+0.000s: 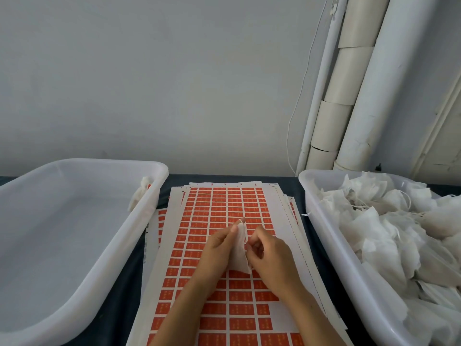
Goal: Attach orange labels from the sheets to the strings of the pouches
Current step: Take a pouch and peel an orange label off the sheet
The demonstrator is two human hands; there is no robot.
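Observation:
A stack of sheets with orange labels (219,211) lies on the dark table between two tubs. Above the sheets my left hand (217,248) holds a white pouch (240,248) between thumb and fingers. My right hand (270,255) touches the pouch's right edge with curled fingers that pinch at it; its string is too thin to make out. Some labels near the sheet's front right are gone, leaving bare white backing (287,313).
A white tub (331,236) at the right is heaped with white pouches (404,228) and loose strings. A white tub (139,223) at the left holds one pouch (141,193) at its far right corner. White pipes (354,83) and a cord run up the wall.

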